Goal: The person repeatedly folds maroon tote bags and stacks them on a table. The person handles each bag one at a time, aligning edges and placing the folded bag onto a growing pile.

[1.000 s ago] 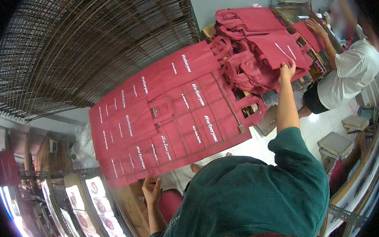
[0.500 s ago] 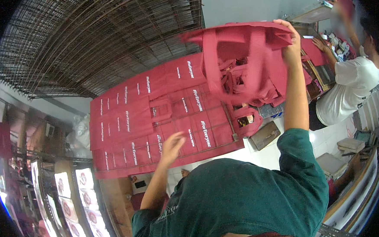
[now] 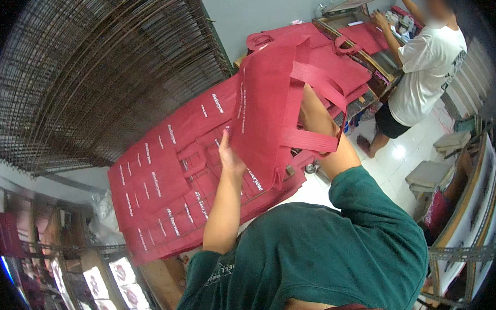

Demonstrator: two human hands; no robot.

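A red cloth tote bag hangs tilted over the table, its mouth facing right and a wide strap handle looping out. My right forearm passes between the handles into the bag, and the hand inside is hidden. Beside the bag's left face is my left hand, fingers stretched upward; whether it touches the cloth is hard to tell. Beneath, flat red bags with white print lie overlapping in rows across the table.
More red bags are piled at the table's far right. A co-worker in a white shirt stands at a framed workbench beyond. A wire drying rack rises at the far left. Grey blocks sit on the floor to the right.
The bag has swung from a level position held up by my right hand to a tilted one closer to me. My right arm has gone into it, and my left hand has come up beside it.
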